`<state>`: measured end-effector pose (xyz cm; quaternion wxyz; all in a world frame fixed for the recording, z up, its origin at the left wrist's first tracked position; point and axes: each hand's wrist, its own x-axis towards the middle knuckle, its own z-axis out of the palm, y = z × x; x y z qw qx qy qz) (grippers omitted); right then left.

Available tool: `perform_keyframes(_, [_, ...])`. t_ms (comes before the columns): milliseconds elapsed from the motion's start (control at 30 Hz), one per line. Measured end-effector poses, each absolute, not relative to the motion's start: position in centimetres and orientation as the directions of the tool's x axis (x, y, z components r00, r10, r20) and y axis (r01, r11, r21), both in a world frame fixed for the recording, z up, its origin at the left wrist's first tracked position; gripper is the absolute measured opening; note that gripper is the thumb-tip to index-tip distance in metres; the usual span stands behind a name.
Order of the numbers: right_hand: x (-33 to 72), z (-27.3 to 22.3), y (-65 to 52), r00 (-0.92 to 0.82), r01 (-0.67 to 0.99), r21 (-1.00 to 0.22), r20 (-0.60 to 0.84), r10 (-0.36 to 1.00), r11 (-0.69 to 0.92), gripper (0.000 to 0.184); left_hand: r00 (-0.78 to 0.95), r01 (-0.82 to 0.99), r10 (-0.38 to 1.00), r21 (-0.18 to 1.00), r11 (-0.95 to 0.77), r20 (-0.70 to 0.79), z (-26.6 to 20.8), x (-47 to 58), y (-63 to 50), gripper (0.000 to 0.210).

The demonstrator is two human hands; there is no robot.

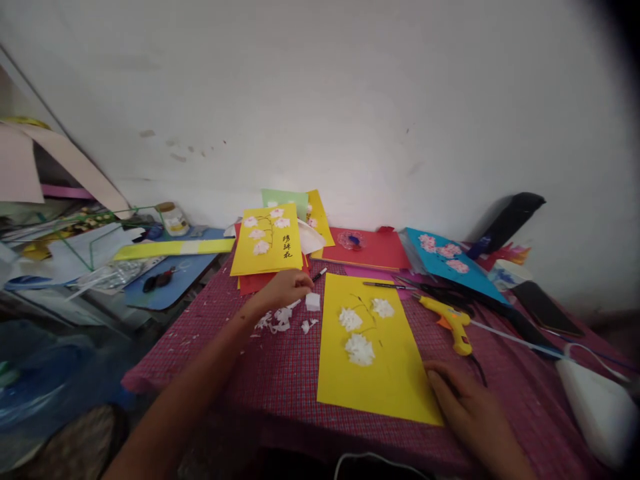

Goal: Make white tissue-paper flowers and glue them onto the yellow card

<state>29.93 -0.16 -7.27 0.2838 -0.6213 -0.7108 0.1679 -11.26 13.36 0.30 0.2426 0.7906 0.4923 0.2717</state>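
Note:
My left hand (287, 290) reaches over the table with its fingers bent together, tips right beside a small white paper square (313, 302). Whether anything is between those fingers is hidden. White paper scraps (280, 320) lie just below that hand. In front of me is a yellow sheet (345, 383) bearing three white paper flowers (360, 349) along a thin drawn branch. At the sheet's lower right edge rests my right hand (463, 403), low on the table, thumb and fingers slightly apart, with nothing seen in it.
Right of the sheet lies a yellow glue gun (453, 320), with scissors (435, 291) and a black pen (385, 285) behind. A finished-looking yellow flower card (250, 257) tops a pile at the back. A blue flower sheet (425, 263) and a phone (545, 307) lie right.

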Motion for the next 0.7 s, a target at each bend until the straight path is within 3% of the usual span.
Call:
perform_keyframes(200, [29.8, -7.0, -0.3, -0.041, 0.792, -0.59, 0.201, 0.979, 0.154, 0.032, 0.536, 0.667, 0.829, 0.523, -0.531, 0.158, -1.0, -11.4, 12.4, 0.03])
perform_keyframes(433, [30.0, -7.0, -0.4, -0.031, 0.795, -0.595, 0.157, 0.987, 0.12, 0.033, 0.386, 0.685, 0.912, 0.618, -0.386, 0.142, -0.1, -15.0, 12.8, 0.024])
perform_keyframes(700, [28.7, -4.7, 0.3, 0.006, 0.798, -0.593, 0.189, 0.982, 0.109, 0.036, 0.407, 0.633, 0.912, 0.701, -0.328, 0.059, 0.4, -16.4, 12.0, 0.017])
